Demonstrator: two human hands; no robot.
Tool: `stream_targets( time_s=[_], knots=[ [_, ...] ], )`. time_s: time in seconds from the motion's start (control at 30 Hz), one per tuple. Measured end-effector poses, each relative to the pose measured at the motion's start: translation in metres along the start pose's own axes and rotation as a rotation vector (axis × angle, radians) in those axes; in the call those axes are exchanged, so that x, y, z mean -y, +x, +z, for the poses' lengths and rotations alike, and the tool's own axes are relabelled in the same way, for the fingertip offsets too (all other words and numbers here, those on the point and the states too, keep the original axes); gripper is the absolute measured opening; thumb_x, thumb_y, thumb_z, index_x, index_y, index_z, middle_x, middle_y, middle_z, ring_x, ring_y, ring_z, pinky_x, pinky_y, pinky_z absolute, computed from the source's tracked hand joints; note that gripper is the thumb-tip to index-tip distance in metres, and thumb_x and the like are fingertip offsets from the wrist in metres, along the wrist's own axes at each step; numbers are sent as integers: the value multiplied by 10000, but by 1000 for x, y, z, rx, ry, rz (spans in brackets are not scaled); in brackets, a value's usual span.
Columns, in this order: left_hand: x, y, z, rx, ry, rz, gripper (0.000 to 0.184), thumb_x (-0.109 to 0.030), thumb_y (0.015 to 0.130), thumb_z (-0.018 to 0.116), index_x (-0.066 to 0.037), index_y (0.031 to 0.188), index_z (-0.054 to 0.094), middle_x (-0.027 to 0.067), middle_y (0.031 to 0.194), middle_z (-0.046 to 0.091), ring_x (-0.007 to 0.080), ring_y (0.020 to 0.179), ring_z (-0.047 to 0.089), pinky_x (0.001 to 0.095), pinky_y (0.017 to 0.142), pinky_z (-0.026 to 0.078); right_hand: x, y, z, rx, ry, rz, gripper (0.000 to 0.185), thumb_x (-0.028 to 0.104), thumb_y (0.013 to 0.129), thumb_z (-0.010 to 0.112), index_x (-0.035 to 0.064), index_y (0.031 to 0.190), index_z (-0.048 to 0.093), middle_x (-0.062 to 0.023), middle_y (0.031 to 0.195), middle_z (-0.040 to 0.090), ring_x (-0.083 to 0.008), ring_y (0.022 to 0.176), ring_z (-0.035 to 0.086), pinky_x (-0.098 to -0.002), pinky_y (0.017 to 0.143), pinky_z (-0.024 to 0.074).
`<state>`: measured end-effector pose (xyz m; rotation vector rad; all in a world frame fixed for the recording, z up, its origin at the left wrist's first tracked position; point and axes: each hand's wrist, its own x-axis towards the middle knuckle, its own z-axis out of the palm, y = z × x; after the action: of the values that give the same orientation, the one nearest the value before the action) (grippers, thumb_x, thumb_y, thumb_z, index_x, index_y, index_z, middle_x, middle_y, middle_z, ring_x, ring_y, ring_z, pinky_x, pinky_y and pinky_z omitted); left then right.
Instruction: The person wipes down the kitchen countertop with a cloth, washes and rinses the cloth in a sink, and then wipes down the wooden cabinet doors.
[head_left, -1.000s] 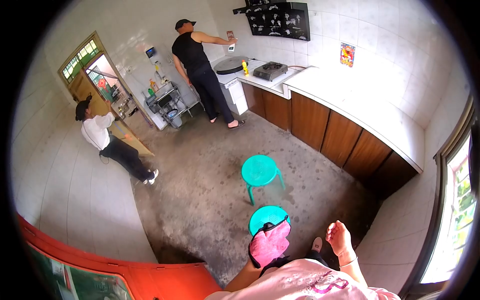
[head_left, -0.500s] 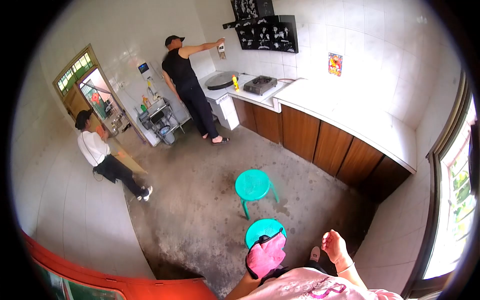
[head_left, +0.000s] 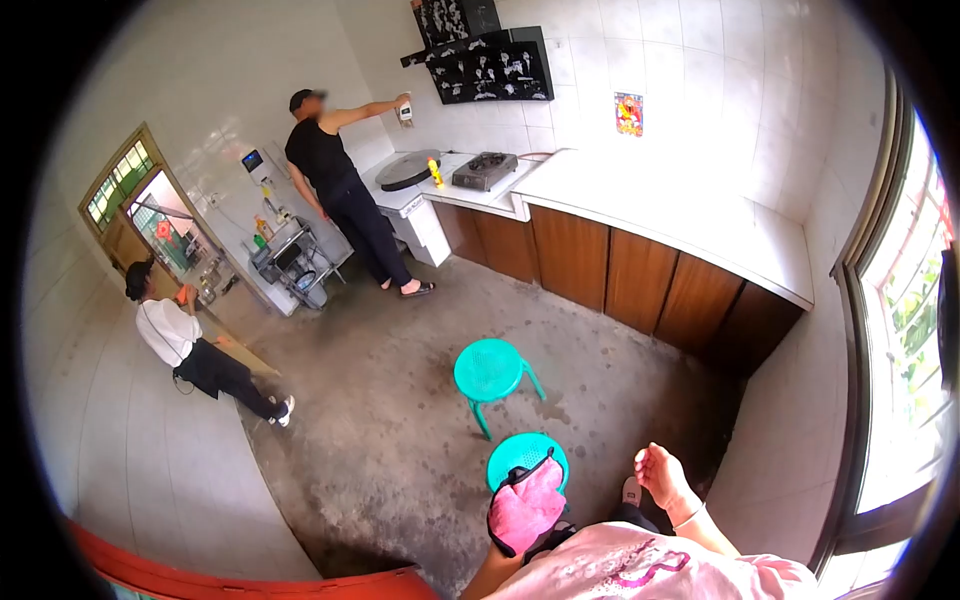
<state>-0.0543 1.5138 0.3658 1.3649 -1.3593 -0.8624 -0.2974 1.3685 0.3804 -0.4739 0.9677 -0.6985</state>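
Observation:
A pink cloth with black edging (head_left: 528, 508) covers my left hand at the lower middle. My fingers there are hidden under it, and the hand seems closed on it. Just beyond the cloth stands a green round stool (head_left: 508, 455), partly covered by it. My right hand (head_left: 661, 474) is raised to the right of the stool, fingers curled in loosely, with no object showing in it. A bracelet circles that wrist.
A second green stool (head_left: 489, 369) stands ahead. A counter (head_left: 640, 205) with brown cabinets holds a gas stove (head_left: 485, 171) and a yellow bottle (head_left: 435, 172). One person (head_left: 335, 180) reaches toward the wall; another person (head_left: 205, 340) stands left. A red-edged surface (head_left: 300, 585) lies lower left.
The view has swung to the right, so the room sits farther left in it. My left hand and the pink cloth have tilted slightly. The person by the counter still has an arm stretched toward the wall.

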Motion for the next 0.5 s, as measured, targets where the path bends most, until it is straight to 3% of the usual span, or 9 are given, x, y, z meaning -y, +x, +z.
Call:
stream_targets(
  time_s=[0.37, 0.47, 0.5],
  knots=[
    [-14, 11, -10, -45, 350, 164, 506, -197, 875, 567, -33, 1340, 453, 98, 1318, 535, 210, 1206, 508, 354, 941, 432, -5, 14, -7, 34, -43, 7, 421, 344, 991, 352, 106, 723, 574, -7, 660, 563, -140, 596, 511, -266, 599, 414],
    [-25, 20, -15, -81, 741, 362, 416, -75, 821, 637, 3, 1220, 549, 117, 1211, 602, 245, 1113, 580, 354, 885, 496, -3, 15, -4, 31, -48, 11, 423, 344, 995, 351, 104, 727, 574, -6, 662, 562, -137, 585, 509, -265, 589, 417],
    [-20, 19, -8, -133, 503, 282, 398, -70, 813, 641, 1, 1197, 566, 130, 1204, 601, 258, 1090, 588, 350, 850, 508, -3, 15, -5, 46, -47, 12, 423, 350, 994, 358, 100, 732, 577, -7, 664, 562, -135, 577, 508, -264, 578, 420]
  ],
)
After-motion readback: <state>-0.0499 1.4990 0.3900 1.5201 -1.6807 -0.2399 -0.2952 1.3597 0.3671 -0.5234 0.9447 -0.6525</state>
